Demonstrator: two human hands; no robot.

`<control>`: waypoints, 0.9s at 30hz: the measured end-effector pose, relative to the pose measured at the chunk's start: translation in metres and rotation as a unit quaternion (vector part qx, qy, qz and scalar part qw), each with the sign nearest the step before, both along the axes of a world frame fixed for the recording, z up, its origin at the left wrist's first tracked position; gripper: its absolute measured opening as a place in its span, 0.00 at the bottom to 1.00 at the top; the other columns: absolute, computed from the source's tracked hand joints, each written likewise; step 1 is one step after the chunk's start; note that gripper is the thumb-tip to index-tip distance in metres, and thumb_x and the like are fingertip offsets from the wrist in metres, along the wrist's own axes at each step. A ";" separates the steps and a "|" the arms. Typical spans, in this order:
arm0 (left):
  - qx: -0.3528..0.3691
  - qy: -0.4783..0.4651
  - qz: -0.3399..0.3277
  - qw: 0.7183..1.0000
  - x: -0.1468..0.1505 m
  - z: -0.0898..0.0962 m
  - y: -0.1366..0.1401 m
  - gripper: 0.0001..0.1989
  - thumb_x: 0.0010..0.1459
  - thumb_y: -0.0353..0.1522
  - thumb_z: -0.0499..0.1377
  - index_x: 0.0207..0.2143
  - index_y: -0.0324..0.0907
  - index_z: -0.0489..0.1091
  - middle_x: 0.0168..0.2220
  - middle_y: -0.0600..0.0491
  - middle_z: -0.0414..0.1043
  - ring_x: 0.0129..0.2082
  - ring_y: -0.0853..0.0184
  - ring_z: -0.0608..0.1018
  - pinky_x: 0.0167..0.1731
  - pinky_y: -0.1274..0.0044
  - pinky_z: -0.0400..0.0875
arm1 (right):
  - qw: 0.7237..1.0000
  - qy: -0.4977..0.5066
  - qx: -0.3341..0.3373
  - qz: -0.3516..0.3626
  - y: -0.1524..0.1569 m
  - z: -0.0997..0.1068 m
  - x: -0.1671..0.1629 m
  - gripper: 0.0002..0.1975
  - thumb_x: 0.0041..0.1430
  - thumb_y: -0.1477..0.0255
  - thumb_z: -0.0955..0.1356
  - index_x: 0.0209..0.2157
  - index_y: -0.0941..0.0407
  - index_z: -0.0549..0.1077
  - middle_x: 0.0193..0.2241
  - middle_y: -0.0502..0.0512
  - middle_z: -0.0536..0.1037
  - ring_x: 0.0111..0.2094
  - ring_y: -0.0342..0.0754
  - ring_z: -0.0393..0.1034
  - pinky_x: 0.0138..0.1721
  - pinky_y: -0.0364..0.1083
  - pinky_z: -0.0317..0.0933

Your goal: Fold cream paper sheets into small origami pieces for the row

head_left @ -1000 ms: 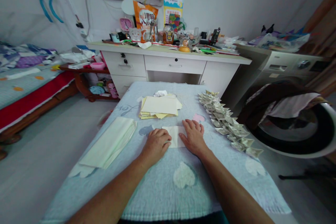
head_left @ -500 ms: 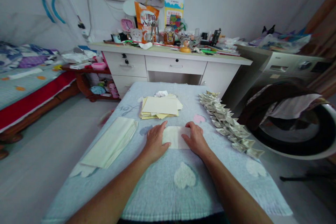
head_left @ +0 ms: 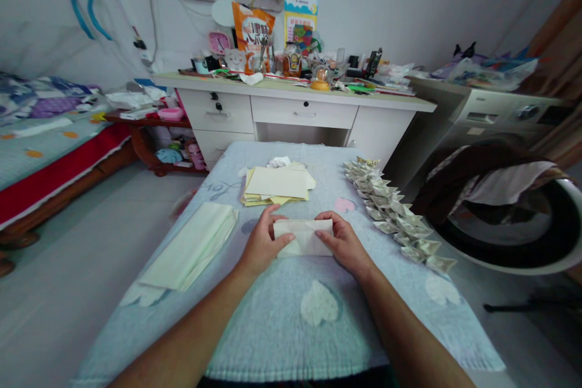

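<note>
A pale, folded sheet of paper [head_left: 304,241] lies crosswise between my hands at the middle of the cloth-covered table [head_left: 268,327]. My left hand [head_left: 265,238] grips its left end, thumb on top and fingers behind. At the other end my right hand [head_left: 343,241] pinches it the same way, thumb on the face. The paper's far edge looks lifted toward me. Beyond my hands sits a stack of cream and yellow paper [head_left: 278,183]. A pile of larger folded pale sheets [head_left: 191,248] lies to the left.
Along the table's right side runs a row of folded paper pieces with pointed ends [head_left: 393,212]. A crumpled white tissue [head_left: 278,162] sits behind the stack. Past the table stands a cluttered white desk [head_left: 300,103]; a washing machine [head_left: 513,115] with its door open is at right.
Both hands have closed on the ends of the paper, thumbs now on its face. Its far edge has come up, and my left hand has shifted slightly left.
</note>
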State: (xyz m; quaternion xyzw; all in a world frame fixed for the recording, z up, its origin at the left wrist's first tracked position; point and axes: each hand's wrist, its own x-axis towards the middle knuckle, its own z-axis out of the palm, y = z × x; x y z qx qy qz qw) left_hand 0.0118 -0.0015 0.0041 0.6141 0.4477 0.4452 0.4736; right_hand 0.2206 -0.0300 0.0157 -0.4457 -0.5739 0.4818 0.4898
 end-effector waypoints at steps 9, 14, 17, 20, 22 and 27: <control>-0.048 -0.044 -0.043 0.997 -0.005 0.004 -0.006 0.12 0.50 0.38 0.63 0.32 0.39 0.68 0.24 0.58 0.67 0.23 0.72 0.68 0.23 0.82 0.61 | 0.996 0.071 -0.052 -0.002 -0.005 0.009 -0.003 0.14 0.55 0.59 0.69 0.30 0.57 0.71 0.24 0.48 0.68 0.25 0.41 0.59 0.26 0.40 0.53; -0.040 -0.050 -0.042 0.997 -0.005 0.006 -0.008 0.12 0.52 0.39 0.62 0.30 0.38 0.68 0.23 0.57 0.66 0.23 0.72 0.67 0.23 0.82 0.60 | 0.995 0.086 -0.051 -0.032 -0.004 0.010 -0.002 0.15 0.54 0.59 0.70 0.27 0.57 0.69 0.21 0.46 0.65 0.23 0.39 0.55 0.25 0.39 0.49; -0.045 -0.052 -0.036 0.997 -0.005 0.006 -0.009 0.12 0.53 0.39 0.61 0.29 0.38 0.68 0.22 0.57 0.66 0.22 0.72 0.67 0.22 0.82 0.59 | 0.994 0.092 -0.044 -0.032 -0.003 0.009 -0.001 0.15 0.54 0.60 0.70 0.26 0.57 0.69 0.21 0.46 0.64 0.23 0.39 0.55 0.25 0.40 0.49; -0.046 -0.050 -0.032 0.997 -0.005 0.005 -0.009 0.13 0.53 0.39 0.61 0.27 0.39 0.67 0.21 0.58 0.65 0.22 0.73 0.66 0.21 0.82 0.58 | 0.994 0.092 -0.040 -0.030 -0.002 0.009 -0.001 0.15 0.54 0.60 0.70 0.26 0.57 0.69 0.21 0.46 0.64 0.23 0.40 0.55 0.26 0.40 0.49; -0.048 -0.049 -0.032 0.997 -0.005 0.005 -0.009 0.13 0.53 0.40 0.62 0.27 0.39 0.67 0.21 0.58 0.64 0.22 0.73 0.66 0.21 0.82 0.58 | 0.994 0.094 -0.041 -0.032 -0.003 0.009 -0.001 0.14 0.54 0.60 0.70 0.26 0.57 0.69 0.21 0.46 0.64 0.24 0.40 0.55 0.26 0.40 0.49; -0.056 -0.053 -0.029 0.997 -0.005 0.006 -0.010 0.13 0.53 0.40 0.61 0.27 0.39 0.67 0.21 0.58 0.65 0.22 0.73 0.66 0.22 0.82 0.58 | 0.994 0.091 -0.050 -0.040 -0.004 0.011 -0.001 0.15 0.52 0.60 0.71 0.24 0.57 0.68 0.20 0.45 0.64 0.22 0.40 0.54 0.25 0.40 0.48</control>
